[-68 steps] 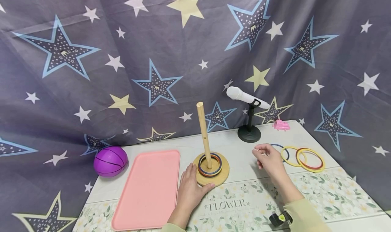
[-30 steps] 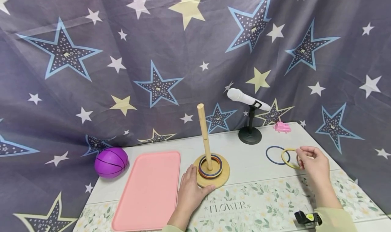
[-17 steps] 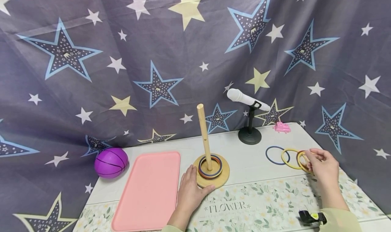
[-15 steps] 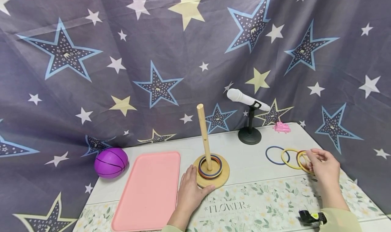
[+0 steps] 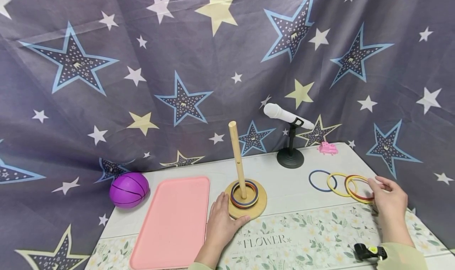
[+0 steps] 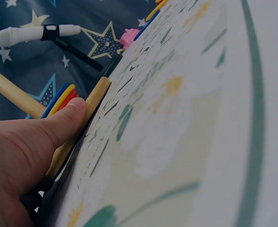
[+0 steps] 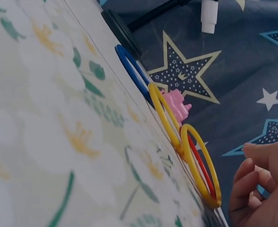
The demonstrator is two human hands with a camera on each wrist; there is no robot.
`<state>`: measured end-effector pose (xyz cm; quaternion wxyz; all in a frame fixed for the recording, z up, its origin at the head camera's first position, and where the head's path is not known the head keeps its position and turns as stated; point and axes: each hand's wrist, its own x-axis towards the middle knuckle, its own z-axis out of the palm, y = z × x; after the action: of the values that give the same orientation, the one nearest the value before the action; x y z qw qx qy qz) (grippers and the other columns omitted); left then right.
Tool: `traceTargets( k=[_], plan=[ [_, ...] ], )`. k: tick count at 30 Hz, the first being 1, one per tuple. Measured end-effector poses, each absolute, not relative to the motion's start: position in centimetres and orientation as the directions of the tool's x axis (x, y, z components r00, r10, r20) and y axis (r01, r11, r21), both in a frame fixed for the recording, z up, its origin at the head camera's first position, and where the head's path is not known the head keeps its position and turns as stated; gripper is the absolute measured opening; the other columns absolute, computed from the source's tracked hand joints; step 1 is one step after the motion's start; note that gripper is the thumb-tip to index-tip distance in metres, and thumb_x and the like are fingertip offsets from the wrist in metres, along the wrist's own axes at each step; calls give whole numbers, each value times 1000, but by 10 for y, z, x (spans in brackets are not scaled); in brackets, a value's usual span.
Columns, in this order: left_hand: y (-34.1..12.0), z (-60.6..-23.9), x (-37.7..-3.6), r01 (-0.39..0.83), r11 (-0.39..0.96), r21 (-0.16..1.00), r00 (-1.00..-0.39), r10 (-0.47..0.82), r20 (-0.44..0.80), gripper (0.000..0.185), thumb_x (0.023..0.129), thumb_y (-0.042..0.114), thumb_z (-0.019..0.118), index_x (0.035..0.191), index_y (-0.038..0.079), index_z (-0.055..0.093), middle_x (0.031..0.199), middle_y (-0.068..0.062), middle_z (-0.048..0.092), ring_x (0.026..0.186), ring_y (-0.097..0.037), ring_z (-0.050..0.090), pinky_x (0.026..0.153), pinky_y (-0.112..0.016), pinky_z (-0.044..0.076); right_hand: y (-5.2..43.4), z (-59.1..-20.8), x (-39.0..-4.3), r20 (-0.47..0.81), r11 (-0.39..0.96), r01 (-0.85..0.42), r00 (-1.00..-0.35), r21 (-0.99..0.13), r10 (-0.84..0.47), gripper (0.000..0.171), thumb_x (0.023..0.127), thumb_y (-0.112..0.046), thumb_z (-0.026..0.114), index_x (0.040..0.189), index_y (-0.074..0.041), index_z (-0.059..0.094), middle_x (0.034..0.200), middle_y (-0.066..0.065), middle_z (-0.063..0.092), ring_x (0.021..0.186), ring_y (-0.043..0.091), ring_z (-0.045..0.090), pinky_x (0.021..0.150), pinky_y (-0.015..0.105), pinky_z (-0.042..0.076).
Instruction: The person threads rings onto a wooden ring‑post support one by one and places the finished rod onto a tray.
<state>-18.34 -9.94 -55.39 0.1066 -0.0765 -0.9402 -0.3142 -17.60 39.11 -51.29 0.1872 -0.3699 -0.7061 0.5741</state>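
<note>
A wooden post (image 5: 237, 159) stands on a round wooden base (image 5: 262, 202); blue, yellow and red rings (image 5: 232, 195) lie around the post's foot. My left hand (image 5: 221, 222) rests against the base's left and front edge, fingers extended, with the thumb (image 6: 71, 113) on its rim in the left wrist view. At the right, a blue ring (image 5: 310, 180), a yellow ring (image 5: 328, 183) and a second yellow ring (image 5: 359, 201) overlapping a red ring (image 7: 202, 163) lie in a row. Beside these, my right hand (image 5: 391, 201) has loosely bent fingers, apart from the rings in the right wrist view, holding nothing visible.
A pink tray (image 5: 172, 222) lies left of the base, with a purple ball (image 5: 128, 189) beyond it. A white microphone (image 5: 284, 114) on a black stand (image 5: 290, 157) and a small pink toy (image 5: 328, 148) stand at the back, before a star-patterned curtain (image 5: 199, 56).
My right hand has moved right, passing over the loose rings to their right end. The rightmost yellow ring now covers the red one more closely. My left hand has stayed on the base.
</note>
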Motion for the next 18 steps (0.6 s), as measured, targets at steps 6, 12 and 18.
traceTargets(
  k=[6,12,18],
  plan=[
    [-99,-554,-183,219,794,568,-962,76,264,113,79,59,96,156,-11,52,166,-32,44,152,-54,43,122,-67,40,395,-516,-176,-199,19,313,-647,-949,736,63,107,-30,72,162,-6,54,103,-8,54,64,1,62,51,21,51],
    [-99,-555,-183,218,796,565,-962,76,263,113,79,59,96,156,-11,52,166,-32,44,152,-53,43,122,-66,40,397,-522,-176,-193,36,322,-650,-946,735,63,109,-27,70,164,-2,51,101,-7,55,63,0,61,50,22,51],
    [-99,-554,-182,212,789,577,-965,76,251,114,79,60,96,157,-11,51,167,-32,43,153,-54,42,122,-67,39,398,-525,-179,-189,116,388,-662,-914,726,66,110,-32,66,166,-4,47,122,9,58,69,2,59,54,22,51]
  ],
)
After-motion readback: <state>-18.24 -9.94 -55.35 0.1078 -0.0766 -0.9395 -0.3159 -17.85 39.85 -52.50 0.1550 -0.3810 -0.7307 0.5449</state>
